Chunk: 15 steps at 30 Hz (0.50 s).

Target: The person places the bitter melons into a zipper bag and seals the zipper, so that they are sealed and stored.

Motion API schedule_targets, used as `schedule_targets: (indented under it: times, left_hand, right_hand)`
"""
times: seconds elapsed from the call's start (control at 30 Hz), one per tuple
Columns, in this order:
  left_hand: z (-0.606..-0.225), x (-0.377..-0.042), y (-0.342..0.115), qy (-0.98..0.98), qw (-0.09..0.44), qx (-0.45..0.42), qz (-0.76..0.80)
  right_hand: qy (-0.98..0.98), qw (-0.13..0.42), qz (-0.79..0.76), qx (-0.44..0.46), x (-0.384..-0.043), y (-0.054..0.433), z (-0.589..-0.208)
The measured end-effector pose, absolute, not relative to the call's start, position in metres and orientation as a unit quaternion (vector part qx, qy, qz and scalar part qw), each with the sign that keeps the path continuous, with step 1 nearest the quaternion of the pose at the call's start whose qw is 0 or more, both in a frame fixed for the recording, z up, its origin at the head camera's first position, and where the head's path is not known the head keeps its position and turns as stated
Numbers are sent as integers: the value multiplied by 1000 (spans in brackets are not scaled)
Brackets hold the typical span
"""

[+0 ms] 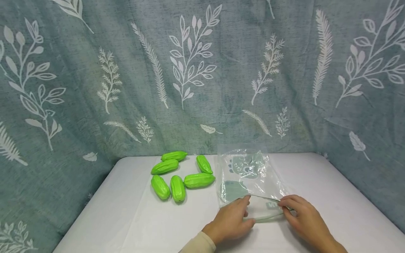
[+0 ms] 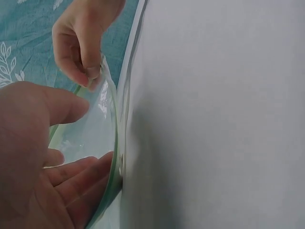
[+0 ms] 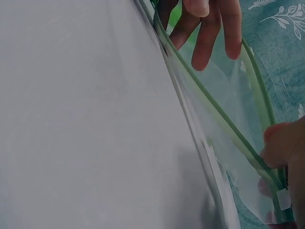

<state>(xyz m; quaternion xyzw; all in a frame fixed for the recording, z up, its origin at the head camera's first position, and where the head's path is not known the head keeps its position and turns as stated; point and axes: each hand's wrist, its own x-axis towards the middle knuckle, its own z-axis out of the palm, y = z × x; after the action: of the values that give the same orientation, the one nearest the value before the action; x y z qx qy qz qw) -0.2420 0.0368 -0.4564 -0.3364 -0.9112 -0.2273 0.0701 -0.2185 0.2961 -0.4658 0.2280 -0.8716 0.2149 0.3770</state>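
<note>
A clear zip bag (image 1: 226,172) with grey-green printed shapes lies on the table, its green-edged mouth facing me and parted. My right hand (image 1: 305,219) pinches the right corner of that mouth between thumb and fingers. At the left side, my left hand (image 1: 229,221) reaches into the opening. In the left wrist view its fingers (image 2: 78,188) stretch inside against the lower green rim, with the thumb held apart. The right wrist view shows the green zip strip (image 3: 221,109) running from the left hand's side to the right-hand grip. Only the bag's clear film is between the rims.
Several bright green, ridged, elongated fruits or vegetables (image 1: 198,180) lie loosely grouped left of the bag. They rest on a white-covered table (image 1: 152,225). A blue-green curtain with white leaf prints (image 1: 234,88) hangs behind and along both sides.
</note>
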Motion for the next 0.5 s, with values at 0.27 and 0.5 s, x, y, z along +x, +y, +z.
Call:
schedule_targets:
  times: [0.27,0.5]
  left_hand:
    - [-454,-247,39,-912,77,-339,-218]
    - [-452,-251,40,-914,76,-341,-208]
  right_hand:
    - [-907,331,179,190,-215,299,-468]
    - [-946,198,228,119,-216,291,-466]
